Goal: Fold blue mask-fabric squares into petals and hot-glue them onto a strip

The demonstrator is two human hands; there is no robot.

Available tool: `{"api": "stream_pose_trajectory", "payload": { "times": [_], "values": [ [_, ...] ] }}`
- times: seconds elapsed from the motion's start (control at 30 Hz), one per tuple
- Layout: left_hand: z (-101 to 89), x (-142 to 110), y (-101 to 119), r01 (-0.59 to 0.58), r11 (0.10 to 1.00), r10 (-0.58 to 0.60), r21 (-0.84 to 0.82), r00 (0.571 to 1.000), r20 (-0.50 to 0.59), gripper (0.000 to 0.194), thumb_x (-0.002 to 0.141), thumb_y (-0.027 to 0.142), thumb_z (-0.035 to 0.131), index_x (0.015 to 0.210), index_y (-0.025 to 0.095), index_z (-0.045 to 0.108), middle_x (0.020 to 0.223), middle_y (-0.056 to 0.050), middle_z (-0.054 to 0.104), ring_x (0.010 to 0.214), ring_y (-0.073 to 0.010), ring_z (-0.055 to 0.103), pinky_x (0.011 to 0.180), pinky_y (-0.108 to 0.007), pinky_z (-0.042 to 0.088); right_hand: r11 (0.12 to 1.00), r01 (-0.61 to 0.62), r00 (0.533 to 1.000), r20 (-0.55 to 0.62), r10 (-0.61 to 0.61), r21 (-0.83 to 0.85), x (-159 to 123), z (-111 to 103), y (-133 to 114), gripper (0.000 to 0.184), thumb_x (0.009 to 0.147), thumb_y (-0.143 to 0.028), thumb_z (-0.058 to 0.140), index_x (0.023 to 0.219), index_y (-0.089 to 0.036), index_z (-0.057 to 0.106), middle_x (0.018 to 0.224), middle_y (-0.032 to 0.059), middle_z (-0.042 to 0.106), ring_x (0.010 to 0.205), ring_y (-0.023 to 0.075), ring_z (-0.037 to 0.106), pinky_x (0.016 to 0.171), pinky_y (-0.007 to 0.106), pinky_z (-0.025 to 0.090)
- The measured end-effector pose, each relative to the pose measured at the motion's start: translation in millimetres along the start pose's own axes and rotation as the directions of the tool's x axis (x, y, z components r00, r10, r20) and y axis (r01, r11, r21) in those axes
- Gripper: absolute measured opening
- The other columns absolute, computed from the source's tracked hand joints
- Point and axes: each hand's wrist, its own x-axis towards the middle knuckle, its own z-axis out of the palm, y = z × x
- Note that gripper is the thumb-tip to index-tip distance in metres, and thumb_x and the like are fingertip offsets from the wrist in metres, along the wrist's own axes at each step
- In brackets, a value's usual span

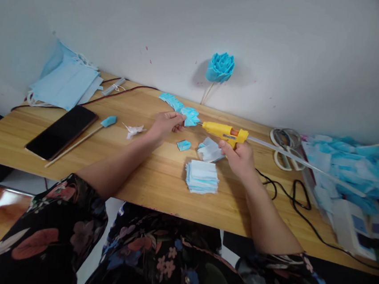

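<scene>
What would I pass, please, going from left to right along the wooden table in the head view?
Face masks → black phone → left hand → blue folded piece → yellow glue gun → right hand → scissors → heap of blue scraps.

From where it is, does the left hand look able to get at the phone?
Probably yes, once emptied: the left hand holds a blue folded piece, but the wooden table between it and the phone holds only a thin stick.

A black phone is lying face up at the table's left end, with a thin stick resting just beside it (blue-tipped). Face masks are leaning against the wall, a blue flower is standing upright there, and scissors are lying toward the right.
</scene>
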Motion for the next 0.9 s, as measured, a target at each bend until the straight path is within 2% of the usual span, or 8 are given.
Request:
{"api": "stream_pose_trajectory", "payload": {
  "times": [0.23, 0.5, 0.7, 0.8, 0.9],
  "values": [
    [0.4, -1.2, 1.4, 0.001, 0.999, -0.001, 0.039, 1.000, 0.009, 0.029, 0.086, 0.028, 0.072, 0.062, 0.016, 0.062, 0.058, 0.000, 0.062, 0.054, -0.0078, 0.055, 0.057, -0.021, 0.040, 1.000, 0.006, 1.000, -0.022, -0.006, 0.008, -0.9, 0.7, -0.3, 0.045, 0.087, -0.065, 0.058, 0.071, -0.023, 0.062, 0.068, 0.0043, 0.066, 0.063, 0.0217, 0.061, 0.064, 0.036, 0.052],
    [0.9, -2.6, 2.6, 0.003, 0.999, -0.004, 0.038, 1.000, 0.015, 0.030, 0.087, 0.027, 0.072, 0.062, 0.016, 0.061, 0.058, 0.001, 0.061, 0.054, -0.0073, 0.053, 0.056, -0.020, 0.040, 0.999, 0.037, 0.999, -0.013, -0.037, 0.004, -1.9, 1.9, -4.3, 0.047, 0.087, -0.065, 0.058, 0.066, -0.023, 0.058, 0.062, 0.0027, 0.063, 0.059, 0.0194, 0.058, 0.058, 0.033, 0.048],
    [2.4, -4.4, 6.4, 0.031, 0.999, -0.031, 0.022, 1.000, 0.003, 0.030, 0.090, 0.021, 0.065, 0.061, 0.016, 0.061, 0.057, 0.001, 0.061, 0.053, -0.0067, 0.054, 0.057, -0.020, 0.040, 0.999, 0.036, 0.999, -0.005, -0.036, -0.015, -1.7, 2.5, -4.8, 0.044, 0.087, -0.061, 0.056, 0.066, -0.023, 0.059, 0.064, 0.0031, 0.065, 0.060, 0.0203, 0.059, 0.059, 0.034, 0.049],
    [2.7, -5.3, 8.2, 0.037, 0.999, -0.037, 0.022, 0.999, 0.010, 0.028, 0.089, 0.022, 0.068, 0.063, 0.016, 0.061, 0.058, 0.001, 0.061, 0.053, -0.0065, 0.053, 0.057, -0.020, 0.040, 0.999, 0.022, 1.000, 0.005, -0.022, -0.047, -2.5, 3.3, -4.9, 0.042, 0.088, -0.059, 0.056, 0.070, -0.022, 0.063, 0.066, 0.0047, 0.067, 0.061, 0.0225, 0.062, 0.062, 0.037, 0.052],
    [2.1, -4.9, 7.6, 0.033, 0.999, -0.034, 0.036, 0.999, 0.019, 0.027, 0.088, 0.025, 0.071, 0.064, 0.016, 0.061, 0.060, 0.001, 0.062, 0.054, -0.0064, 0.054, 0.057, -0.019, 0.040, 0.996, 0.024, 1.000, -0.002, -0.024, -0.085, -3.5, 4.6, -4.0, 0.043, 0.088, -0.059, 0.056, 0.078, -0.020, 0.070, 0.074, 0.0089, 0.072, 0.072, 0.0283, 0.070, 0.071, 0.042, 0.056]
  ]
}}
